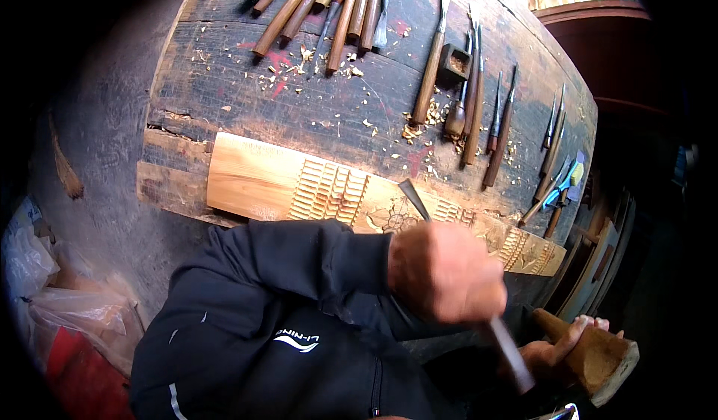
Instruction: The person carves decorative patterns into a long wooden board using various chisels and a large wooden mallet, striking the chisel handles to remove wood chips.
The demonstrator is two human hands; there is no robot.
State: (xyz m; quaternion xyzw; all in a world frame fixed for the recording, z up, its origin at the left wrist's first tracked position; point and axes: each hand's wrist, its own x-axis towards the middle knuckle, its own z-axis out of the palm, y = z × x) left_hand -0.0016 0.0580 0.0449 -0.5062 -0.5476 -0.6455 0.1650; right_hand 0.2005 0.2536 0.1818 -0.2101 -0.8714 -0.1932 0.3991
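My left hand [445, 270] grips a chisel [512, 356], its flat metal blade angled up over a pale wooden board [250, 177] and its handle pointing down to the right. Carved rows of notches and a drawn round motif mark the board, which lies along the bench's near edge, partly hidden behind my left arm. At the lower right, my right hand [568, 345] holds a wooden mallet [606, 364] below the bench edge, fingers wrapped round it.
The worn bench [299, 113] bears several carving tools [426, 68], wood shavings, a small dark block [455, 64] and a blue-handled tool [561, 181]. Plastic wrapping [78, 311] lies at the lower left, a straw brush [63, 158] at far left. Boards [598, 255] stand at right.
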